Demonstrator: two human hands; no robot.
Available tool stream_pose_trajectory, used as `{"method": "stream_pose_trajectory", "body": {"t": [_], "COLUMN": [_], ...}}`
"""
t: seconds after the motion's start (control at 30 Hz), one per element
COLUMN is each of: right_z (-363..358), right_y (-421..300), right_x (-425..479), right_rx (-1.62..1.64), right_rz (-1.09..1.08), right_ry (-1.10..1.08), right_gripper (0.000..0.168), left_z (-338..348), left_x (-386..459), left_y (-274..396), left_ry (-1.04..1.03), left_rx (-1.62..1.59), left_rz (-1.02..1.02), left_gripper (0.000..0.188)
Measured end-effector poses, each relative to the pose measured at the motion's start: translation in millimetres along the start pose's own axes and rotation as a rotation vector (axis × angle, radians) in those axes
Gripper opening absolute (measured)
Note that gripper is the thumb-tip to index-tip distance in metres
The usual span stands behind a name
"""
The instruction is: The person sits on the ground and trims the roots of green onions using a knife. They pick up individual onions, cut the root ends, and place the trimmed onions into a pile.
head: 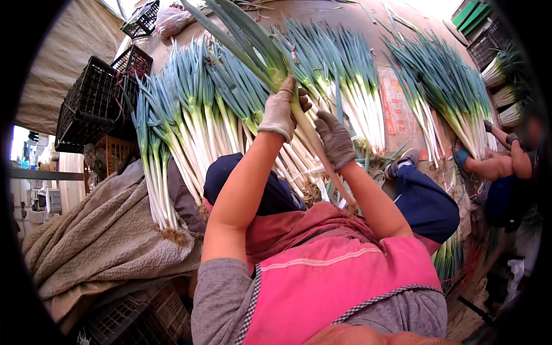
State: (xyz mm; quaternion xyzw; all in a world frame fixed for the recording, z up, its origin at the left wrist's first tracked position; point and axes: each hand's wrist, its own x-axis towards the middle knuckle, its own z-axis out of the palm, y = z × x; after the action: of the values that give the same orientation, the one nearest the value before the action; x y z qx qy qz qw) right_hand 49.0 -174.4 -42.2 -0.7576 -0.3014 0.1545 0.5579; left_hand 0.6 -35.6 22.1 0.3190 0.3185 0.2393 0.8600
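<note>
My left hand (279, 108), in a pale work glove, grips a long green onion (307, 123) at its neck, where the green leaves part from the stalk. The leaves point up and away from me, and the roots hang near my lap. Against the lower stalk lies my gloved right hand (335, 140); whether its fingers close around it is hidden. Under and beyond both hands, green onions (189, 112) lie in rows, leaves pointing away. Another batch of green onions (358, 86) lies just right of the held one.
Black plastic crates (88, 105) stand at the left, with an orange crate (115, 148) below them. A coarse cloth (108, 233) drapes at my left side. To the right, another person (511, 164) sits beside more green onions (453, 82). A plastic bag (172, 20) lies at the back.
</note>
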Motion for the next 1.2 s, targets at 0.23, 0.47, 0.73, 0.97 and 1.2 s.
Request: {"method": "stream_pose_trajectory", "body": {"t": [0.23,0.47,0.73,0.97,1.2], "right_z": [39.1,-9.9,-30.3,-15.1,-66.9], "right_y": [-23.4,8.6,28.9,1.9,10.0], "right_x": [-4.9,-69.4,-99.8,-54.7,-70.9], "right_rx": [-0.547,-0.64,-0.593,-0.432,0.947], "right_rz": [-0.091,0.085,0.033,-0.145,0.331], "right_ry": [-0.085,-0.37,-0.335,-0.108,-0.186], "right_gripper": [0.046,0.038,0.053,0.047,0.036], "left_z": [-13.4,-44.9,-46.4,-30.8,-52.3], "left_x": [13.3,22.8,21.2,15.3,25.6], "left_y": [-9.2,19.7,20.6,15.5,39.0], "left_ry": [0.058,0.222,0.183,0.171,0.185], "left_rx": [-0.026,-0.197,-0.138,-0.185,-0.202], "left_rz": [0.131,0.09,0.161,0.071,0.149], "left_gripper": [0.021,0.018,0.021,0.021,0.027]}}
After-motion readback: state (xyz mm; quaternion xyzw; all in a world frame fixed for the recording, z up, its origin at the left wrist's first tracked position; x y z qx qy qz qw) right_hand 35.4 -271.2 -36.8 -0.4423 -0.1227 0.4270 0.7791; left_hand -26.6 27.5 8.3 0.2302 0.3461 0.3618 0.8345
